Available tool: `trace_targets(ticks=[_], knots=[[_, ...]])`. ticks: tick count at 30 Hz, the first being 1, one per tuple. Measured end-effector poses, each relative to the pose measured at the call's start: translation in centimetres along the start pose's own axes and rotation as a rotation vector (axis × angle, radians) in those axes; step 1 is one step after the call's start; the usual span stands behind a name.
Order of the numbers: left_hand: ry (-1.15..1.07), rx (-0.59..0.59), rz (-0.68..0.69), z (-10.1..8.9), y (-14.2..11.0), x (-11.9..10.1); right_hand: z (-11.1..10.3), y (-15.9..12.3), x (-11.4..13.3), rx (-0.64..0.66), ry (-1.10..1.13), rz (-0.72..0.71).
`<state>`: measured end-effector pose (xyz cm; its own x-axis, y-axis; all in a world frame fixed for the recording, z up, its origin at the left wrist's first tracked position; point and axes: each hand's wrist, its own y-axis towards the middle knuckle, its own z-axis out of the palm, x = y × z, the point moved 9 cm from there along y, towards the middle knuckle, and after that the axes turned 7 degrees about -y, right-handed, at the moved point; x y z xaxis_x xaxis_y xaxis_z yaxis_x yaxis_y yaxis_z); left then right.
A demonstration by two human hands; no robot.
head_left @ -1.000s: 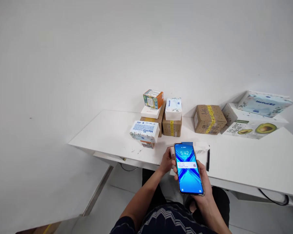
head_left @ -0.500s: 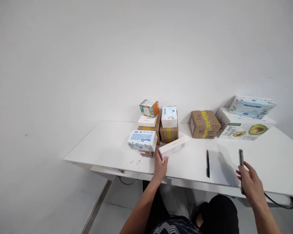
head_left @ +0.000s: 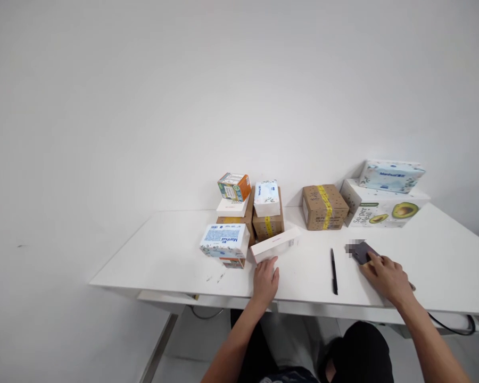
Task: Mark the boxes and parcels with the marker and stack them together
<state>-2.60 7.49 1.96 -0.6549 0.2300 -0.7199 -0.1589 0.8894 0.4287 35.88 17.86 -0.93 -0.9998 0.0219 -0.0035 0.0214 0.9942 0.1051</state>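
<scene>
"What's under the right grip (head_left: pixel 389 279)?"

"A dark phone (head_left: pixel 364 251), in the lower right of the frame. The fingers lie over it; whether they clasp it, I can't tell."

"And the left grip (head_left: pixel 265 282)?"

"Open, fingers slightly spread, at the near side of a slim white box (head_left: pixel 275 243) just below the frame's centre. I can't tell whether the fingertips touch it."

"What's around them?"

"A black pen (head_left: pixel 334 271) lies on the white surface (head_left: pixel 303 282) between the two grips, nearer the right. Behind the slim white box, a tissue pack (head_left: pixel 266 197) tops a taped carton (head_left: pixel 269 227). Right of centre, another carton (head_left: pixel 325 213) stands beside an avocado box (head_left: pixel 385 213)."
</scene>
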Motion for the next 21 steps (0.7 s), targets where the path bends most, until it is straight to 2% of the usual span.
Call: trace_targets(ticks=[5, 8, 12, 14, 16, 18, 21], knots=[[-0.02, -0.028, -0.058, 0.2, 2.1, 1.4, 0.5, 0.5, -0.7, 0.015, 0.087, 0.039], [-0.022, -0.048, -0.1, 0.6, 2.1, 1.7, -0.8, 0.6, 0.3, -0.065, 0.143, 0.048], [-0.043, -0.038, -0.121, 1.4, 1.6, 1.8, -6.3, 1.5, 5.4, -0.3, 0.284, -0.079], [-0.07, -0.025, -0.115, 1.5, 1.5, 1.8, -9.4, 2.6, 7.8, -0.409, 0.354, -0.059], [-0.093, -0.019, -0.107, 1.4, 1.4, 1.9, -11.7, 4.3, 10.2, -0.462, 0.383, -0.019], [-0.11, -0.018, -0.1, 1.2, 1.5, 1.9, -12.4, 6.3, 12.1, -0.436, 0.392, 0.048], [-0.117, -0.012, -0.085, 1.0, 1.6, 1.7, -11.3, 8.8, 14.0, -0.337, 0.419, 0.142]])
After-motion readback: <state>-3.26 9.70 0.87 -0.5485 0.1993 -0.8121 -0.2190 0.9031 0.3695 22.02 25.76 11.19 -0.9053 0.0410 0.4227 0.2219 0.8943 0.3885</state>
